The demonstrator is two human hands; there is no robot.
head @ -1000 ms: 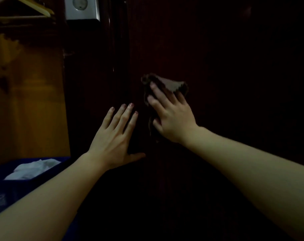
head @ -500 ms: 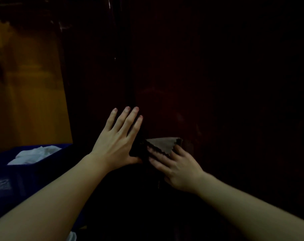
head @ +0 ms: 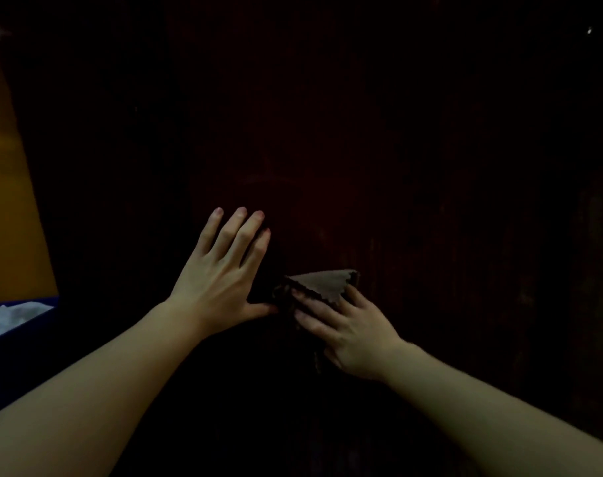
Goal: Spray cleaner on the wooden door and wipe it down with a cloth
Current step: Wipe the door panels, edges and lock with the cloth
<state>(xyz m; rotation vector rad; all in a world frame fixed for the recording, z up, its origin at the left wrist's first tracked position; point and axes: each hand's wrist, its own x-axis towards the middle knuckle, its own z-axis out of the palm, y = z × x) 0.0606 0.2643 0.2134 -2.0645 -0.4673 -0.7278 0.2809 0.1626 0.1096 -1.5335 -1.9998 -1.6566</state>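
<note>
The dark wooden door [head: 379,149] fills most of the view in dim light. My left hand [head: 224,273] lies flat on it with straight, spread fingers. Just to its right, my right hand [head: 348,328] presses a brown cloth [head: 322,284] with a zigzag edge against the door; its fingers lie extended over the cloth, and part of the cloth sticks out above the fingertips. The thumb of my left hand nearly touches the cloth. No spray bottle is in view.
A blue bin [head: 14,339] with white crumpled material [head: 11,315] inside stands at the lower left. Behind it is an orange-yellow wall [head: 7,208]. The door's left edge runs beside that wall.
My right hand has slid the cloth down the door from above the left hand to beside its thumb. The view has dropped and shifted; the switch plate and hanger have left the frame.
</note>
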